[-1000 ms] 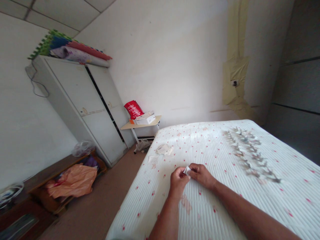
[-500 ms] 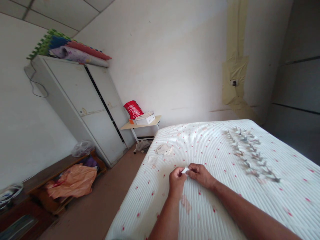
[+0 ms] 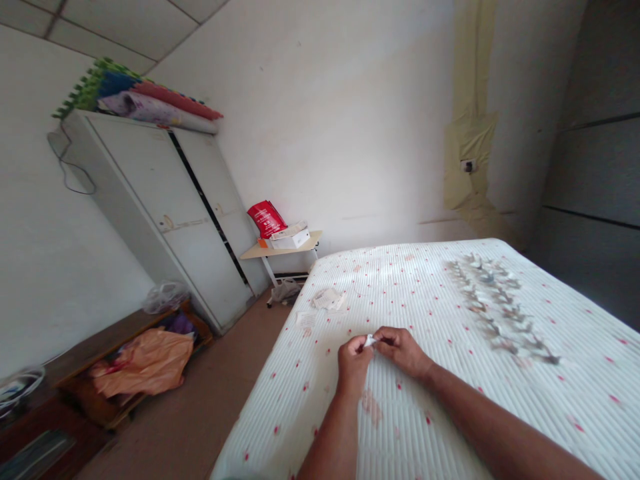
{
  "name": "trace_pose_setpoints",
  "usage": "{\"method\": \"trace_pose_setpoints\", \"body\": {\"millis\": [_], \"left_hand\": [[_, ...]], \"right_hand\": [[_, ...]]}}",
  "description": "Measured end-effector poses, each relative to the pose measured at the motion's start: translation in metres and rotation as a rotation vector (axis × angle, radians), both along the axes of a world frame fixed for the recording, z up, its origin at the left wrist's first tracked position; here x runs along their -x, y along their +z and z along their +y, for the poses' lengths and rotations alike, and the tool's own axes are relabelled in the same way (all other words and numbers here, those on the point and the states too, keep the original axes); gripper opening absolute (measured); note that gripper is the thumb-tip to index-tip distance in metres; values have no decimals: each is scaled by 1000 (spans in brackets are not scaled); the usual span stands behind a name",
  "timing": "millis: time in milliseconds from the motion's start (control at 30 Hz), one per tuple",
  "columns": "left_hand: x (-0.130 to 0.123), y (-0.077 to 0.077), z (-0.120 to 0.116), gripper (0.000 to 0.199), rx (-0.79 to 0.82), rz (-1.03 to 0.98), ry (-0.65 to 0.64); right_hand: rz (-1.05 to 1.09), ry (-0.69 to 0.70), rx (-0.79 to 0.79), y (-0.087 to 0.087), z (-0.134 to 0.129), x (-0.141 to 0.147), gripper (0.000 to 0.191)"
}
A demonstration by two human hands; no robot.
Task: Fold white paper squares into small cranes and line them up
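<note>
- Centrally, a small white piece [image 3: 369,340], apparently folded paper, lies between the two hands, over the mattress [image 3: 400,433].
- Left grip: thumb and forefinger of the left hand [image 3: 355,357] pinch the piece at one end.
- Right grip: fingertips of the right hand [image 3: 406,353] pinch the opposite end; their exact contact is partly hidden.
- Handling: light, even pressure suits so small a piece, one hand steadying while the other shapes; hard tugging could tear it.
- Beyond the right forearm: small figures [image 3: 507,310] in rows, best left unbrushed.
</note>
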State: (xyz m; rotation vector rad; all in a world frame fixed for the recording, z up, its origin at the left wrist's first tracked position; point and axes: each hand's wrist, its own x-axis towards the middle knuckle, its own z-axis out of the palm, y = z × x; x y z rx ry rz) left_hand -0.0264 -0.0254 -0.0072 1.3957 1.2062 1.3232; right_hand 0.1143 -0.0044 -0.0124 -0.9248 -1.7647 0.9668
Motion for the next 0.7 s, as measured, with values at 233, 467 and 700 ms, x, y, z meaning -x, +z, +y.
{"method": "trace_pose_setpoints", "body": {"millis": [233,467,700], "left_hand": [[0,-1,0,20,-25,65,0],[-2,-4,1,16,-73,154,26],[0,-4,-1,26,-46,99,12]], "right_hand": [[-218,-46,-196,10,-5,-4,17],[-231,-141,-233,9,-2,-4,9],[-122,-83,-157,6,-1,-3,10]]}}
